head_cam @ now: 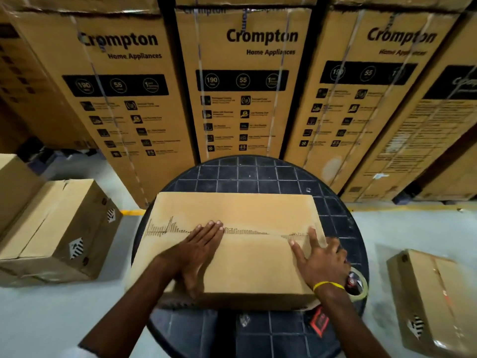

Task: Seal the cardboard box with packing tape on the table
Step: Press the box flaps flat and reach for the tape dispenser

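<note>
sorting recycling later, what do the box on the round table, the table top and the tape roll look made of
Box: brown corrugated cardboard, matte; the torn flap seam shows fluted ridges.
Table top: dark, slightly glossy, pale grid lines; tile or moulded plastic, cannot tell which.
Tape roll: probably glossy translucent plastic film, going by its sheen; only part of it shows.

One cardboard box; one round table; one tape roll; two hands, left hand and right hand. Three floor boxes; three front-facing Crompton cartons.
</note>
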Demonstrator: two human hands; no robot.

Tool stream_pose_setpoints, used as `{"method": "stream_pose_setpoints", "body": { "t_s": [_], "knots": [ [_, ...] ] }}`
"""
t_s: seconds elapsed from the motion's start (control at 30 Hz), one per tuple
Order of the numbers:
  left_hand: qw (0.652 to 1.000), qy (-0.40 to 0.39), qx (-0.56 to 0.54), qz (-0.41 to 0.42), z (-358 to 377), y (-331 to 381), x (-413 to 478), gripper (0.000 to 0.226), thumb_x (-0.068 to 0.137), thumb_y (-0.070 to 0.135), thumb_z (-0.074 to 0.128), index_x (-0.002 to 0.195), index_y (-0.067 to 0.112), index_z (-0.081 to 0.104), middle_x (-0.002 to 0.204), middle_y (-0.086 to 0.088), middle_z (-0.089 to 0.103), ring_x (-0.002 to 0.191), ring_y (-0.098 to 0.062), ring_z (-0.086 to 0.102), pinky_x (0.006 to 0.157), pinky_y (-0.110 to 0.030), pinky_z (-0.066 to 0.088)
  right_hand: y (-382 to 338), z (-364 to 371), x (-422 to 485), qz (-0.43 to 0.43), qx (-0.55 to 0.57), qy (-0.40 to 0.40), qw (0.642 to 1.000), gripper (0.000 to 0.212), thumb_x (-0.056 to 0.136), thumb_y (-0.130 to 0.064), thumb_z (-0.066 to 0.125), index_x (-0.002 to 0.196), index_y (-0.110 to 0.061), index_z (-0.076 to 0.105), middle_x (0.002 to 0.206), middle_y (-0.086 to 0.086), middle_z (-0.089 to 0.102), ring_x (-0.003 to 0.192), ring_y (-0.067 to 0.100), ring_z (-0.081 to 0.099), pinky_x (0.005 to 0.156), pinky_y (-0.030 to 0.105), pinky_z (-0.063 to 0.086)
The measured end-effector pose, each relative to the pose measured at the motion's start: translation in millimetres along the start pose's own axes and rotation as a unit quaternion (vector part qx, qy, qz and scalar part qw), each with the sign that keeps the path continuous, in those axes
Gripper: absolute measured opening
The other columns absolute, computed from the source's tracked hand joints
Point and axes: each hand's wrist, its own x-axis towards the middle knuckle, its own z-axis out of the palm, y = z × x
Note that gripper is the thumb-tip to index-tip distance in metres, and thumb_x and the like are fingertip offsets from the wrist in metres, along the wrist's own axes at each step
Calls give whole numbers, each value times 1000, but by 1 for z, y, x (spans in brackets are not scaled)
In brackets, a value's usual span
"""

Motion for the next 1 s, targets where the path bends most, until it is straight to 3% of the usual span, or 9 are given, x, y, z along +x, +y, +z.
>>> {"method": "stream_pose_setpoints", "body": {
  "t_s": [0.1, 0.2, 0.33, 0.4, 0.6, 0.77, 0.87, 0.93, 1.0],
  "knots": [
    [1000, -15, -16, -8, -15, 15, 20, 174, 49, 78, 85, 150, 5, -37, 158, -16, -43, 147, -34, -39, 126, -48, -14, -1, 0, 3, -12, 11, 2, 1000, 81, 88, -85, 20, 156, -40, 24, 150, 22, 37, 129, 47, 46, 102, 55, 46],
    [999, 30, -34, 0, -13, 69, 44, 171, 48, 102, 61, 155, 1, -27, 160, -21, -37, 150, -35, -34, 126, -49, -13, -11, 1, 6, -11, 20, 13, 1000, 80, 93, -77, 28, 159, -32, 26, 156, 24, 32, 136, 47, 40, 111, 57, 39],
    [994, 97, -33, -45, 4, 108, 63, 170, 44, 113, 35, 159, -4, -11, 166, -23, -25, 154, -33, -26, 128, -49, -3, -31, 17, 4, -187, 39, 71, 979, 76, 101, -60, 33, 164, -22, 12, 173, 7, 4, 158, 38, 9, 125, 55, 14],
    [993, 105, -33, -49, 8, 105, 66, 169, 45, 114, 31, 160, -2, -12, 166, -21, -27, 155, -31, -26, 128, -47, -1, -40, 27, 6, -264, 20, 30, 964, 73, 103, -57, 25, 164, -23, 6, 171, -1, -4, 159, 32, 2, 128, 52, 8],
    [989, 130, -51, -39, 9, 106, 66, 164, 49, 113, 34, 160, 1, -12, 166, -16, -27, 155, -28, -25, 127, -43, -4, -21, 27, 17, -280, 8, -12, 960, 77, 103, -61, 19, 164, -18, 0, 173, 0, -5, 160, 23, -8, 129, 48, -2],
    [989, 134, -38, -42, 10, 107, 67, 164, 49, 114, 27, 158, -1, -17, 165, -18, -30, 155, -29, -26, 128, -43, -5, 48, 18, 46, -119, 96, -49, 987, 76, 105, -60, 18, 164, -16, -2, 173, 5, -1, 159, 28, -5, 129, 47, -5],
    [990, 135, -33, -37, 12, 107, 69, 162, 52, 112, 32, 161, -2, -6, 168, -20, -18, 157, -31, -17, 129, -46, 0, 93, 32, 50, 31, 252, -84, 964, 66, 106, -56, 29, 158, -16, 35, 162, 15, 38, 152, 34, 30, 126, 47, 22],
    [990, 136, -27, -37, 14, 106, 71, 161, 53, 110, 36, 161, -3, 0, 170, -21, -11, 158, -33, -11, 129, -48, 4, 114, 48, 39, 173, 389, -47, 904, 44, 99, -52, 47, 119, -22, 73, 127, 20, 70, 118, 41, 63, 104, 50, 50],
    [989, 138, -22, -39, 17, 107, 74, 160, 53, 109, 39, 161, -3, 2, 170, -21, -8, 158, -33, -8, 128, -49, 5, 127, 67, 20, 319, 559, -40, 765, 27, 97, -34, 57, 89, -15, 75, 103, 28, 74, 77, 36, 68, 72, 43, 57]
  ]
}}
